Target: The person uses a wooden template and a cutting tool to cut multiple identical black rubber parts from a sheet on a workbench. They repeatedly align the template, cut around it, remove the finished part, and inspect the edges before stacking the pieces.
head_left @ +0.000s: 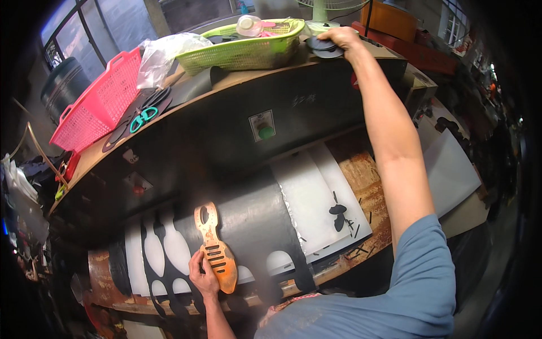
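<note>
My left hand (pixel 202 275) grips the lower end of an orange cutting die (pixel 215 247), shaped like a shoe sole with slots, and holds it flat on a black rubber sheet (pixel 248 217) with several oval cut-outs. That sheet lies over a white cutting board (pixel 307 198) on the press bed. My right hand (pixel 339 38) reaches far up onto the top of the black press (pixel 226 130) and rests on a small stack of black cut pieces (pixel 324 47) beside the green basket.
On the press top stand a green plastic basket (pixel 248 48), a pink basket (pixel 101 101), a clear plastic bag (pixel 161 53) and teal-handled scissors (pixel 143 117). A green button (pixel 266 132) sits on the press front. Black offcuts (pixel 340 217) lie on the white board.
</note>
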{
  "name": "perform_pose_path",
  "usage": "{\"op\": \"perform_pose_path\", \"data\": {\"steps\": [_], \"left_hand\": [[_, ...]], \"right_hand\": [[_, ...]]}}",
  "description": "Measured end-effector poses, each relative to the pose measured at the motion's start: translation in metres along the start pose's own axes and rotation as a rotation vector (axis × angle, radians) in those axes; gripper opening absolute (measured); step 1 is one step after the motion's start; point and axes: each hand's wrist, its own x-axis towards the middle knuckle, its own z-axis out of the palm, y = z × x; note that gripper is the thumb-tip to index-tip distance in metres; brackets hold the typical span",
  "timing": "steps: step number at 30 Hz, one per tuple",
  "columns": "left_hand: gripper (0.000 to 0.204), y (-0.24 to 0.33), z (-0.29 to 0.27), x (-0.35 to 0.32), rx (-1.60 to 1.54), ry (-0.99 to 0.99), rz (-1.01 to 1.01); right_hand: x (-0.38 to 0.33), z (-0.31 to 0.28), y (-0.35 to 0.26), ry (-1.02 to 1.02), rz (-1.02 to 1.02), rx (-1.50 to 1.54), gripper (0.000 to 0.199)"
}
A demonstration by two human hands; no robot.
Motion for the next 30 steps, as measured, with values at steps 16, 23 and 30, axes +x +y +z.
{"op": "perform_pose_path", "data": {"steps": [16,23,30], "left_hand": [[0.049,0.165,0.058,0.009,-1.447,-0.435,-0.811],[0.034,0.153,0.047,-0.025,-1.282,-0.465,-0.763],[0.036,0.133,0.007,-0.035,-1.404,-0.536,-0.720]], "right_hand": [[-0.484,0.069,0.077,-0.540,-0.450,0.028,0.059],[-0.571,0.080,0.124,-0.740,-0.169,0.089,0.052],[-0.532,0.119,0.106,-0.484,0.199,0.426,0.100]]}}
